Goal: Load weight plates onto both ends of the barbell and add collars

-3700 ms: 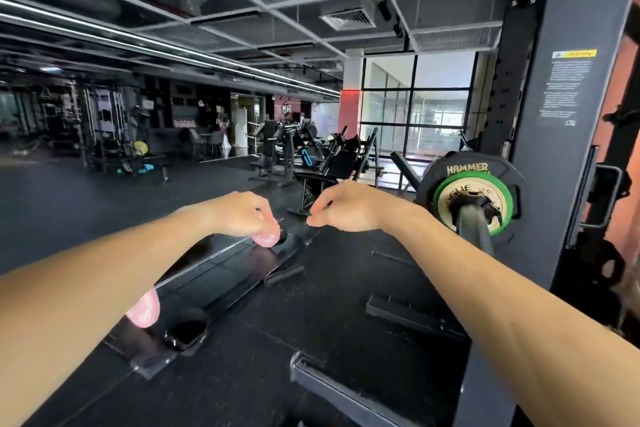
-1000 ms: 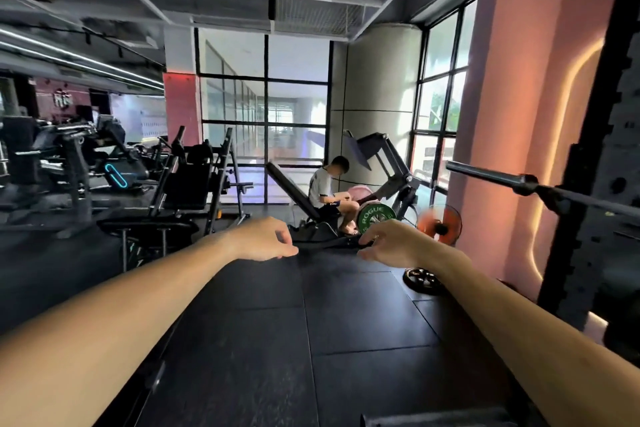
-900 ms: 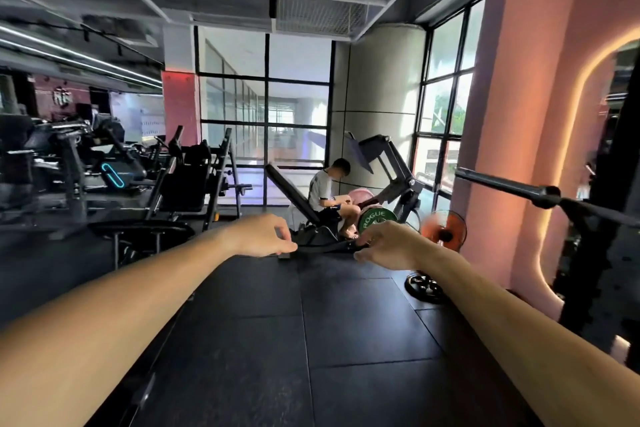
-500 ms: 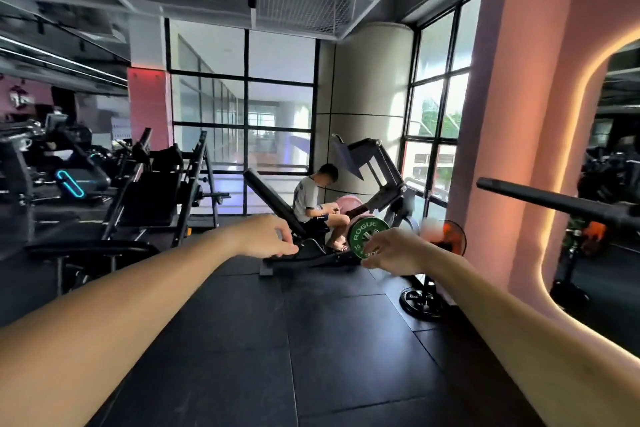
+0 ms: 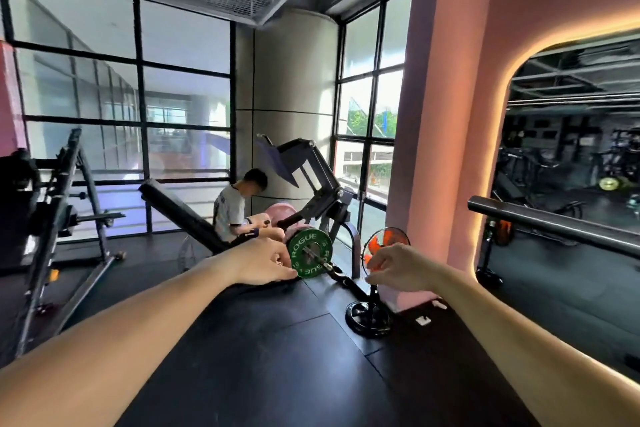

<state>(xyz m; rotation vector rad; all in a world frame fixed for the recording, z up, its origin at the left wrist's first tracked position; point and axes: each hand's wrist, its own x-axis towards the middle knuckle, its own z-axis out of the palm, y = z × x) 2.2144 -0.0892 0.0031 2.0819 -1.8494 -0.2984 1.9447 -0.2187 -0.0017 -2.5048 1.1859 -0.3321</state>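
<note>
Both arms reach forward with nothing held. The left hand [image 5: 263, 262] has loosely curled fingers and is empty; the right hand [image 5: 398, 269] is relaxed and half open, also empty. The bare barbell sleeve [image 5: 554, 230] enters from the right edge, with no plate or collar on the part visible. A green Rogue plate [image 5: 309, 255] sits on the leg press machine [image 5: 304, 191], where a seated person [image 5: 232, 208] rests. Taking this plate could disturb that person, I think, and the standing fan [image 5: 375, 274] beside it could be knocked over.
</note>
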